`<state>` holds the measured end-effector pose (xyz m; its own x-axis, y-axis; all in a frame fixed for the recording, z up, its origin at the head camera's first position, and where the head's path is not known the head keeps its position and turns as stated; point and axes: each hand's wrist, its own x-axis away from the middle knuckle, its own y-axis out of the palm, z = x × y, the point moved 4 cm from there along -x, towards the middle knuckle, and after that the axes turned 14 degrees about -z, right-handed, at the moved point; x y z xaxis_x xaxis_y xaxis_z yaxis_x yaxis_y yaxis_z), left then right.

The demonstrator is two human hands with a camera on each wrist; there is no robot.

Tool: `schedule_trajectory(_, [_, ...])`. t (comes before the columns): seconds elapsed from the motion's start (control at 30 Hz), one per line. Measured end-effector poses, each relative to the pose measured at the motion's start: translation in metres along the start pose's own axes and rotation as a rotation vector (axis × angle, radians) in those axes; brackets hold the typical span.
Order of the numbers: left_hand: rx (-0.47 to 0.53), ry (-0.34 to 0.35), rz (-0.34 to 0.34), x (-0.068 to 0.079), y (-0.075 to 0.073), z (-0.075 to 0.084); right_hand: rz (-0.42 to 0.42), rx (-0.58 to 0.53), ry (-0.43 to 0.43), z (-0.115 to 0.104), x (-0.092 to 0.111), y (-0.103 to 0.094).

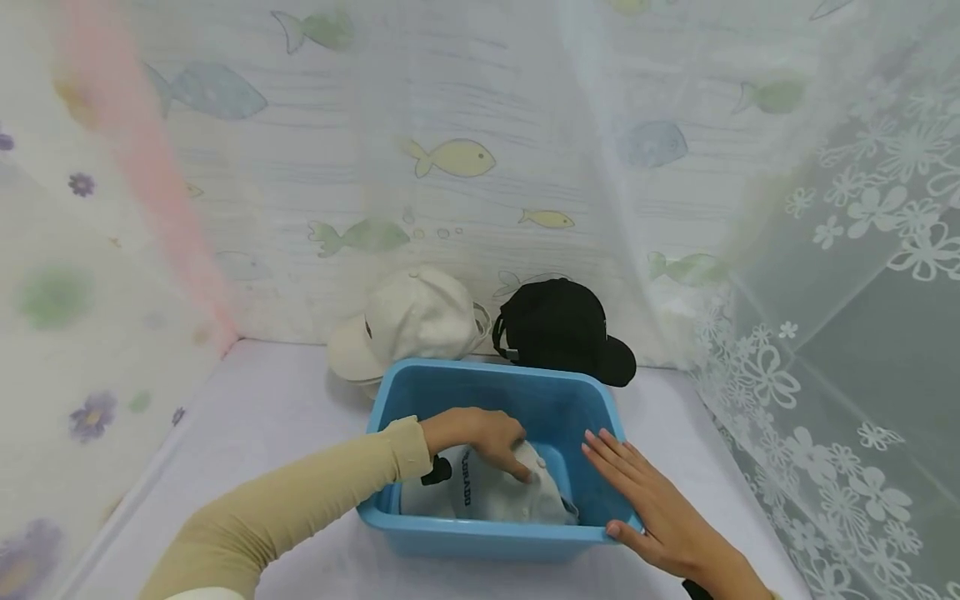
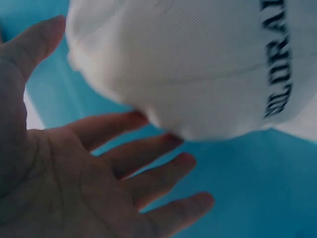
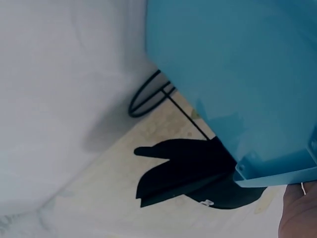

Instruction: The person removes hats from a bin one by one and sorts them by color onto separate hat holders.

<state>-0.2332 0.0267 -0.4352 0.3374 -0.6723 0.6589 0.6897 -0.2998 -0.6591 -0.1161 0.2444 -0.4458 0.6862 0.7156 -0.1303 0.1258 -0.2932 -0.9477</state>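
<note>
A white cap with dark lettering lies inside a blue plastic bin. My left hand reaches down into the bin at the cap's crown. Seen from the left wrist, the hand's fingers are spread, with some fingertips touching the cap's edge and the thumb beside it. My right hand rests at the bin's right rim, fingers extended. The right wrist view catches only a bit of that hand at the rim's lip.
Behind the bin stand a cream cap and a black cap. A black wire stand shows near the black cap in the right wrist view. White cloth covers the surface, and a fish-print curtain hangs at the back.
</note>
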Motion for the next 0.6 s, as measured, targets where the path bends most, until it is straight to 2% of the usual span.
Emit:
schedule_trajectory(0.17, [0.014,0.005,0.001,-0.003,0.007,0.001,0.004,0.009,-0.01,0.0,0.0,0.0])
schedule_trajectory(0.47, [0.027,0.084,0.111,-0.007,0.015,0.006,0.032,0.022,-0.013,-0.001,0.001,0.001])
schedule_trajectory(0.6, [0.055,0.144,0.093,-0.013,0.016,0.003,0.036,0.022,-0.008,-0.001,0.0,0.002])
